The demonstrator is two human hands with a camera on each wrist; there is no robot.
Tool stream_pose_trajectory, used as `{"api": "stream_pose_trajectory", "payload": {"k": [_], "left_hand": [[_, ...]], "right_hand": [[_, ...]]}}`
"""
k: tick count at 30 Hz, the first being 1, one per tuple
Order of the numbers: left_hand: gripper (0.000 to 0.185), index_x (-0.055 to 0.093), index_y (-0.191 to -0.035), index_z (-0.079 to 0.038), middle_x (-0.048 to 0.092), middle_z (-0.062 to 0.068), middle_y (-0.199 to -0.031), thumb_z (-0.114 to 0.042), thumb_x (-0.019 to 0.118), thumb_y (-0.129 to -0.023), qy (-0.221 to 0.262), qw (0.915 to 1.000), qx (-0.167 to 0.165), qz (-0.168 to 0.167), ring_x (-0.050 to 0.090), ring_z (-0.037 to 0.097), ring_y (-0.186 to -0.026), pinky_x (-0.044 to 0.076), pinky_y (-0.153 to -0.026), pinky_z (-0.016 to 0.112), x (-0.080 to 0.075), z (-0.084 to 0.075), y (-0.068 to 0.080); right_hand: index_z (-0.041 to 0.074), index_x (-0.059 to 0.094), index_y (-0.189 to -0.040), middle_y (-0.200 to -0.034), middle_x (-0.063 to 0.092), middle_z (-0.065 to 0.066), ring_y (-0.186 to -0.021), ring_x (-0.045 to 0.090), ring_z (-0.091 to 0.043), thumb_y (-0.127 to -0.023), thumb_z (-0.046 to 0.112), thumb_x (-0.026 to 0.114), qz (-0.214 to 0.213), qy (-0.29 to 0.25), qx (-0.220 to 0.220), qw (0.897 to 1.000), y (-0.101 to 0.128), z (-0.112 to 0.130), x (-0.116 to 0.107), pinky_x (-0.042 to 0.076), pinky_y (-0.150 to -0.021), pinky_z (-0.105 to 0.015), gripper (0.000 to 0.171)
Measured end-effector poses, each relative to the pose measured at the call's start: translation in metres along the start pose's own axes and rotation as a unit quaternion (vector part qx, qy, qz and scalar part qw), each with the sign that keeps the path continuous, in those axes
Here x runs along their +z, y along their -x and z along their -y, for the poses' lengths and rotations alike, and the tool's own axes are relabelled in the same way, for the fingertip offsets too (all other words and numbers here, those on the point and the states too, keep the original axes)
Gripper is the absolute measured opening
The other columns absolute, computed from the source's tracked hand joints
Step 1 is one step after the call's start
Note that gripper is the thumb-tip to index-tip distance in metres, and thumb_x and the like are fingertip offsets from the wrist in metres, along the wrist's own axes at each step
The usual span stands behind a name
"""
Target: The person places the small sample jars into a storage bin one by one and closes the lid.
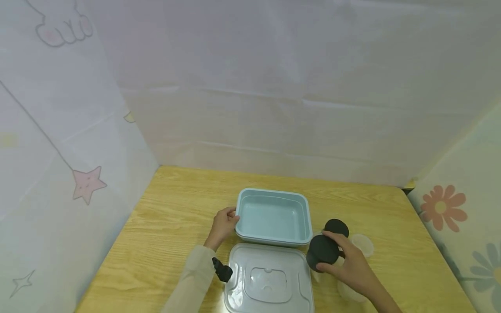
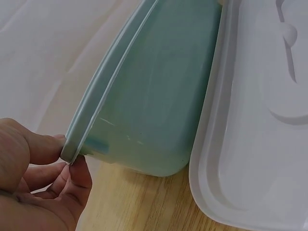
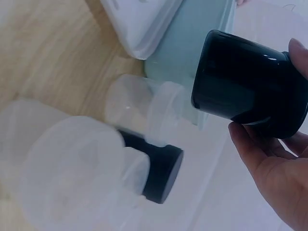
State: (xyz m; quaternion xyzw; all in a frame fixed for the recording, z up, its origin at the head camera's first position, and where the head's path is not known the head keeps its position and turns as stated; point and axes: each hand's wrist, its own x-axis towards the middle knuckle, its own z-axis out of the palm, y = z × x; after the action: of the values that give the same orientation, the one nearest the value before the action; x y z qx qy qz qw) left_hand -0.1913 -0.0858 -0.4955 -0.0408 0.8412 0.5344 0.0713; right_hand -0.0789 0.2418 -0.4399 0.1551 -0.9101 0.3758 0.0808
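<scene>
Just off the near-right corner of the blue container [image 1: 272,217], the right hand [image 1: 354,266] has its grip curled round a black jar [image 1: 324,250]; the left hand [image 1: 223,227] pinches the container's left rim.

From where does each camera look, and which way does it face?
Head: worn on the head, facing forward and down at the table; left hand, right hand and both forearms show.
Left wrist: on that wrist, facing the side of the blue tub; the left hand shows, pinching the rim.
Right wrist: on that wrist, facing the black container the right hand holds, with clear containers also visible.
Shared: head and left wrist both show the tub and pale lid.
</scene>
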Motion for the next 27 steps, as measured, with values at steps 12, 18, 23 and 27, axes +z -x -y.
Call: {"api": "stream_pose_trajectory", "payload": {"k": [12, 18, 23, 27], "left_hand": [[0.035, 0.055, -0.125, 0.008, 0.057, 0.013, -0.093, -0.006, 0.058, -0.092, 0.008, 0.9998, 0.015, 0.004, 0.055, 0.019, -0.080, 0.049, -0.064, 0.027, -0.004, -0.003, 0.002], [0.036, 0.055, -0.125, 0.009, 0.057, 0.013, -0.094, -0.005, 0.058, -0.092, 0.007, 0.9999, 0.008, 0.003, 0.055, 0.019, -0.081, 0.049, -0.064, 0.027, -0.006, -0.008, 0.003], [0.036, 0.055, -0.125, 0.008, 0.057, 0.013, -0.094, -0.005, 0.057, -0.092, 0.006, 0.9999, 0.008, 0.003, 0.056, 0.019, -0.082, 0.049, -0.065, 0.026, -0.004, -0.007, 0.002], [0.035, 0.055, -0.124, 0.008, 0.057, 0.013, -0.094, -0.006, 0.058, -0.092, 0.007, 1.0000, 0.005, 0.003, 0.055, 0.019, -0.082, 0.049, -0.066, 0.027, -0.002, -0.007, 0.002]], "right_hand": [[0.007, 0.053, -0.130, -0.117, 0.058, -0.012, -0.096, 0.051, 0.003, -0.064, 0.018, 0.087, 0.020, -0.007, -0.034, 0.999, -0.027, 0.008, -0.001, 0.053, -0.068, -0.021, 0.075], [0.004, 0.051, -0.132, -0.119, 0.058, -0.014, -0.101, 0.057, -0.009, -0.070, 0.019, 0.084, 0.032, -0.013, -0.032, 0.999, -0.046, 0.009, -0.001, 0.055, -0.074, -0.025, 0.072], [0.004, 0.049, -0.133, -0.121, 0.057, -0.017, -0.102, 0.060, -0.030, -0.073, 0.022, 0.083, 0.047, -0.016, 0.005, 0.999, -0.061, 0.004, 0.005, 0.055, -0.076, -0.035, 0.072], [0.003, 0.047, -0.135, -0.128, 0.052, -0.021, -0.110, 0.056, -0.038, -0.075, 0.026, 0.082, 0.060, -0.024, 0.033, 0.997, -0.071, -0.003, 0.016, 0.053, -0.083, -0.048, 0.073]]}}
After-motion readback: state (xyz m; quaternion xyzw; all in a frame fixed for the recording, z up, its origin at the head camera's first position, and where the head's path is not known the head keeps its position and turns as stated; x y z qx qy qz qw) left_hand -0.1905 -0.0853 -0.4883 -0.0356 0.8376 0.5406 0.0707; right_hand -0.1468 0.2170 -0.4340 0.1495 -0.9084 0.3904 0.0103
